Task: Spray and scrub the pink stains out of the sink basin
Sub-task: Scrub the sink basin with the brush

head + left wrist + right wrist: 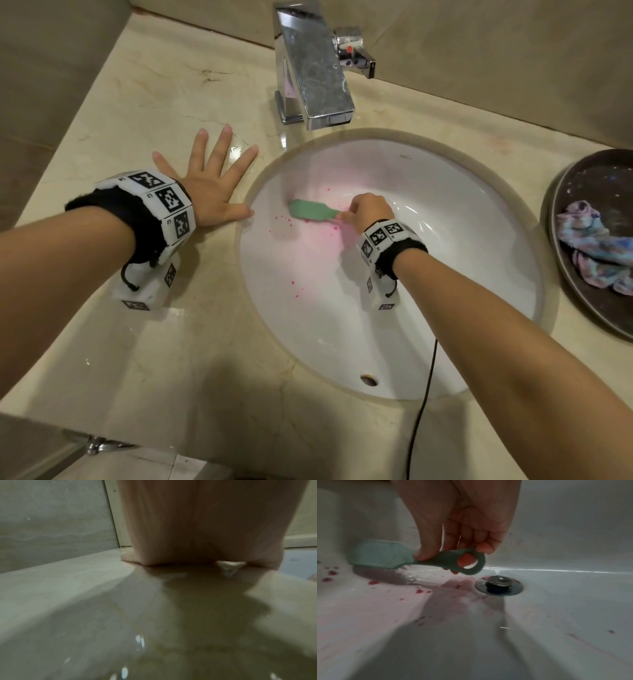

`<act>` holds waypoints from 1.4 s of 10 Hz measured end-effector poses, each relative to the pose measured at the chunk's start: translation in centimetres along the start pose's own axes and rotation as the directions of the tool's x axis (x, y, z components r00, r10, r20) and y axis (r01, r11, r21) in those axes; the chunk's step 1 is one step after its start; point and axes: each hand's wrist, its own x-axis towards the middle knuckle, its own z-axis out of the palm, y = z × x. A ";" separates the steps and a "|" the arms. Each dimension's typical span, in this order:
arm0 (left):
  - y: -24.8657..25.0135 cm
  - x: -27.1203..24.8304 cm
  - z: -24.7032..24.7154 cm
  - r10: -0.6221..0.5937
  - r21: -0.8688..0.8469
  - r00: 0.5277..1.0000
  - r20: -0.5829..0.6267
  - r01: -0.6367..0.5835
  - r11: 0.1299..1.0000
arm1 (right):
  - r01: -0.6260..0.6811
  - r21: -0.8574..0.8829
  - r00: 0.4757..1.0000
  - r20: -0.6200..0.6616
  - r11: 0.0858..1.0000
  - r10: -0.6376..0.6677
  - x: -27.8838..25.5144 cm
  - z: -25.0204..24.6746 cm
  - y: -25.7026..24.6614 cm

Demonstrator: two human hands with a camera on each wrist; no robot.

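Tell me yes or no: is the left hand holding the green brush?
No, the left hand lies flat on the counter; the right hand grips the brush.

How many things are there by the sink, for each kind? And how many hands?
Hands: 2, left hand, right hand
Green brush: 1
Tap: 1
Sink: 1
Dark dish: 1
Colourful cloth: 1
Total: 7

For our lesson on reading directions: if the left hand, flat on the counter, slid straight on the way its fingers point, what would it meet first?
The left hand points up the countertop toward the back wall, left of the faucet. Nothing shows in that line, so probably the wall first.
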 end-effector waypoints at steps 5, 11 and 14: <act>-0.1 0.2 0.2 0.009 -0.012 1.000 -0.014 -0.009 1.000 | -0.108 -0.035 0.985 -0.139 0.994 0.102 1.4 -1.3 1.0; -0.2 0.2 0.2 0.006 -0.010 1.000 -0.005 -0.006 1.000 | -0.025 -0.023 0.999 0.047 0.999 0.026 1.2 1.2 -1.3; -0.2 0.3 0.1 0.004 -0.003 1.000 -0.004 -0.004 1.000 | -0.184 0.086 0.981 -0.046 0.979 0.188 1.8 -0.3 1.4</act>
